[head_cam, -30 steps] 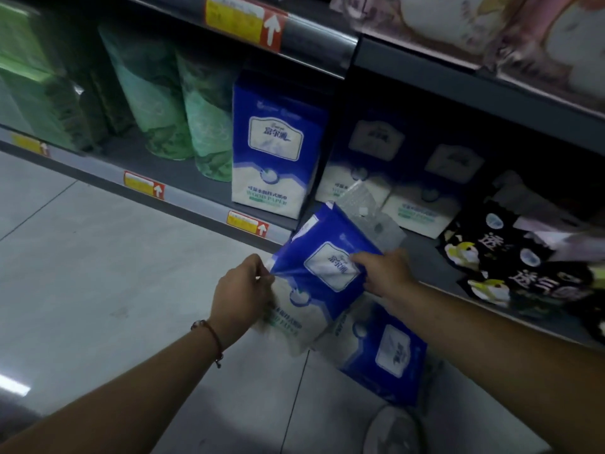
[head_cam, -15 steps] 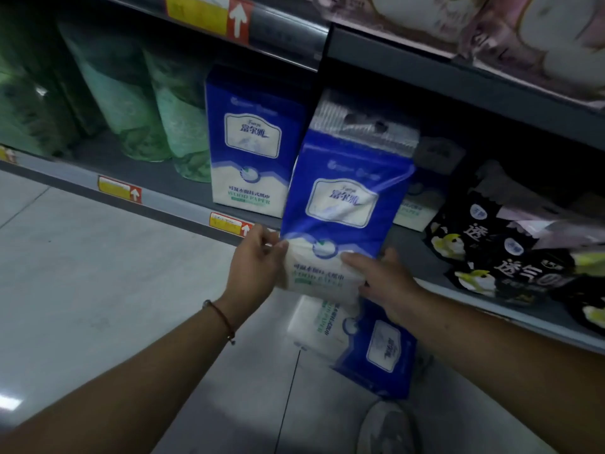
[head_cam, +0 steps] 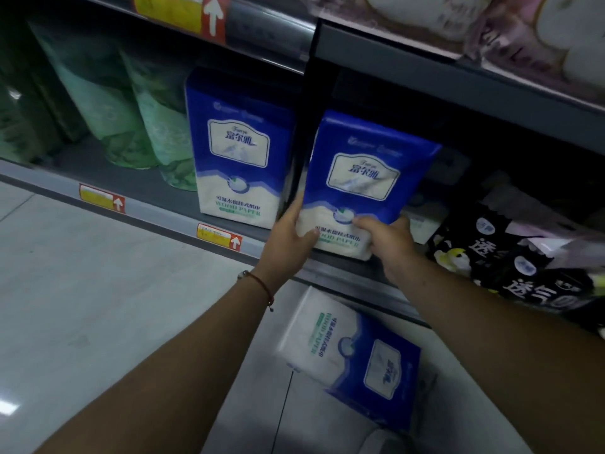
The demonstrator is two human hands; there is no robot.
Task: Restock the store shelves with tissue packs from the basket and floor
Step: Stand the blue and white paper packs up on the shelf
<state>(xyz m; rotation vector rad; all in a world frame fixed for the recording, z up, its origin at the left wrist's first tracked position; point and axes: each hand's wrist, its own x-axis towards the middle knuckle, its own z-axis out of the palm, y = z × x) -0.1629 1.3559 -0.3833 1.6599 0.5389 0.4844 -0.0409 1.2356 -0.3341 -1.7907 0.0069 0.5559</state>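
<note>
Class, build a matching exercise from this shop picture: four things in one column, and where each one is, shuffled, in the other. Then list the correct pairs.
Things
1. held blue tissue pack
2. second blue tissue pack
3. third blue tissue pack
4. green tissue packs

Places
A. lying on the floor
B. between both hands at the shelf edge
C. far left of the shelf
D. upright on the shelf, left of the held one

Pairs: 1-B, 2-D, 3-A, 4-C

1. Yellow-and-red price tags with white arrows, one (head_cam: 102,198) on the lower rail and a larger one (head_cam: 178,11) on the rail above.
2. A pale tiled floor (head_cam: 98,306) with a dark grout line.
3. A thin red cord bracelet (head_cam: 262,285) with a small bead, around a wrist.
4. A rounded light-coloured shape (head_cam: 376,442) at the bottom edge, too blurred to identify.
</note>
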